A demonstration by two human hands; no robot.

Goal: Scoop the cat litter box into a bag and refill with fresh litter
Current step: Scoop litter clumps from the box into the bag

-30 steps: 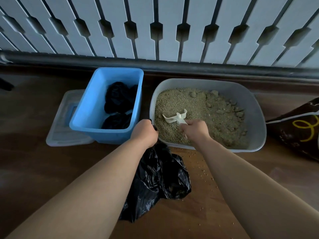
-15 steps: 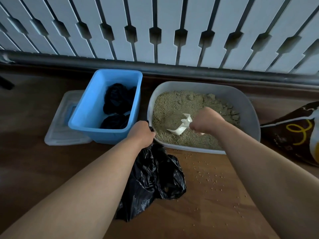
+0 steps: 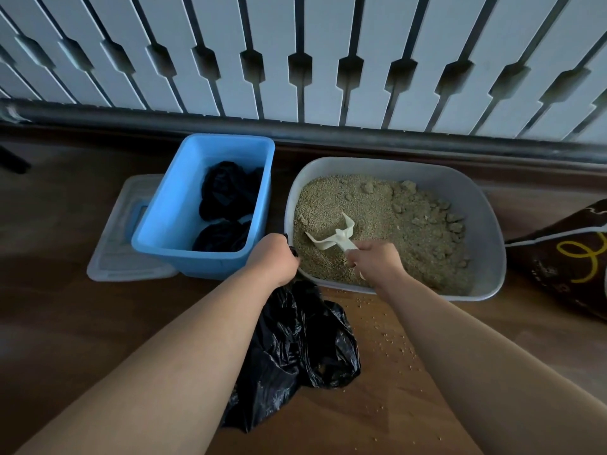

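Head: scoop (image 3: 331, 236) ahead of right hand (image 3: 374, 262); gripped.

Single head-worn wide-angle view, facing forward and steeply down at the floor (image 3: 82, 323). Close range: arms enter from 5 and 7 o'clock, left hand (image 3: 274, 257) and right hand (image 3: 377, 259) sit near centre. Litter box (image 3: 486, 224) at 3 o'clock of centre, blue bin (image 3: 170, 218) at 9. Slatted panel (image 3: 322, 34) fills 12 o'clock, lines bowed by lens.

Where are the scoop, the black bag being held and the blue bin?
scoop (image 3: 328, 239): head view, its pale blade.
black bag (image 3: 295, 349): head view, crumpled middle.
blue bin (image 3: 174, 211): head view, bare inner left wall.
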